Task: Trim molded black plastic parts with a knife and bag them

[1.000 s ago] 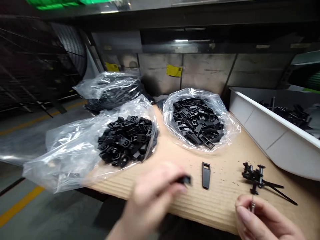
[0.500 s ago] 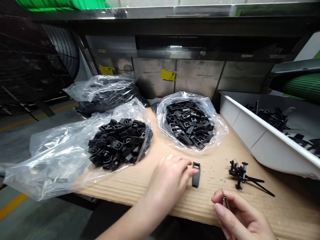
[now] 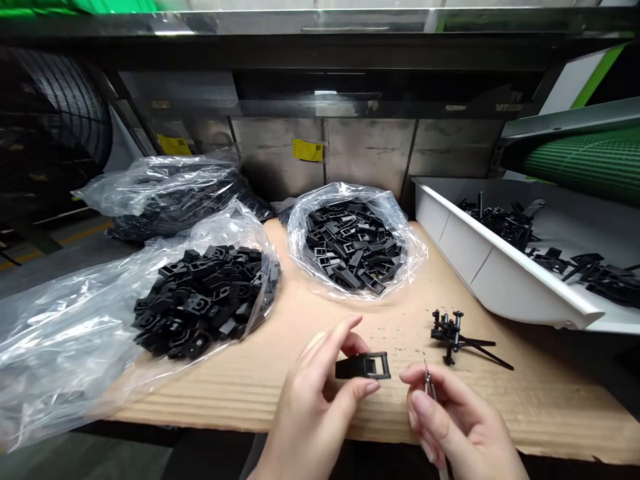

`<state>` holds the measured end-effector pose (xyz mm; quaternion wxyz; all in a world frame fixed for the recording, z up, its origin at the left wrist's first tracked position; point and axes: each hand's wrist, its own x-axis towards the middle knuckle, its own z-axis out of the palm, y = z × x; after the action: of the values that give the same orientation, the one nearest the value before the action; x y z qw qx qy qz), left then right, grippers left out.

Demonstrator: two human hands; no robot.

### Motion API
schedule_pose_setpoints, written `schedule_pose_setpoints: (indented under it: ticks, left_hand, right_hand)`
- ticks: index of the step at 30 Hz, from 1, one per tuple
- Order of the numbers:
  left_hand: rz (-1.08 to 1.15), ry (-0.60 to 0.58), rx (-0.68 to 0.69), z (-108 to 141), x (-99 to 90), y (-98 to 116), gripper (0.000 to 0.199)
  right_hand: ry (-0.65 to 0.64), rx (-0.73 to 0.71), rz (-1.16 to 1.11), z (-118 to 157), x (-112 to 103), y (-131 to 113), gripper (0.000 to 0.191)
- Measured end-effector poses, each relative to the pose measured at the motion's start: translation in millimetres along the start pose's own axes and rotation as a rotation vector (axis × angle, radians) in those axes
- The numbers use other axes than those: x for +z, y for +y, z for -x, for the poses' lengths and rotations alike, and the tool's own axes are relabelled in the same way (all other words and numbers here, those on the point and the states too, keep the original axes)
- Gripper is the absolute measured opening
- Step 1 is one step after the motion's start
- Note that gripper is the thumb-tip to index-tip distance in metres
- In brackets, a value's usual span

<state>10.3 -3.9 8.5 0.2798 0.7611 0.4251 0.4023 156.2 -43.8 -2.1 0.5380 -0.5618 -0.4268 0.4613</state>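
Observation:
My left hand (image 3: 315,400) holds a black plastic clip-like part (image 3: 355,367) between thumb and fingers, above the front of the cardboard-topped table. The part's rectangular window faces right. In my right hand (image 3: 463,423) is a slim metal tool (image 3: 429,381) with a thin pointed tip sticking up; its kind is unclear, and my fingers cover much of it. A small gap separates the tool from the black part. Just beyond my right hand lies a black plastic piece with several pegs and two long prongs (image 3: 449,335).
An open clear bag of similar black clips (image 3: 350,247) stands at the middle back. To the left, another bag holds chunky black parts (image 3: 205,300), with a further bag (image 3: 175,193) behind. A white bin (image 3: 480,253) with black pieces borders the right side. A metal shelf (image 3: 280,23) spans overhead.
My left hand has picked the black clip-like part up off the table and turned it sideways. My right hand keeps its hold on the metal tool. The view has shifted right.

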Motion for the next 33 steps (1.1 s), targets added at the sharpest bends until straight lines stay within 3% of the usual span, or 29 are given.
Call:
schedule_pose_setpoints:
  ticks: [4, 11, 13, 17, 20, 22, 25, 33]
  left_hand:
    - [0.065, 0.051, 0.182, 12, 2.6, -2, 0.056]
    - [0.207, -0.103, 0.092, 6, -1.3, -4, 0.027]
    - [0.183, -0.109, 0.064, 5, -0.8, -6, 0.018]
    - [0.054, -0.027, 0.108, 8, 6.5, -15, 0.017]
    - [-0.086, -0.005, 0.124, 10, 13.2, -18, 0.018]
    - [-0.165, -0.038, 0.105, 11, 16.2, -18, 0.018]
    - [-0.202, -0.072, 0.11, 12, 17.9, -17, 0.019]
    - [-0.198, -0.05, 0.142, 13, 17.3, -19, 0.017]
  right_hand:
    - [-0.008, 0.027, 0.014, -1, 7, -1, 0.031]
    - [0.084, -0.019, 0.118, 2, 10, 3, 0.023]
    - [0.122, -0.119, 0.208, 4, 7, 5, 0.017]
    - [0.166, -0.487, 0.624, 8, -11, 6, 0.025]
    - [0.014, -0.705, 1.006, 4, -27, 3, 0.032]
    - [-0.074, -0.767, 1.241, -1, -33, 0, 0.033]
    - [-0.118, -0.735, 1.361, -7, -35, -3, 0.033]
    - [-0.247, -0.546, 1.208, -4, -33, -2, 0.027]
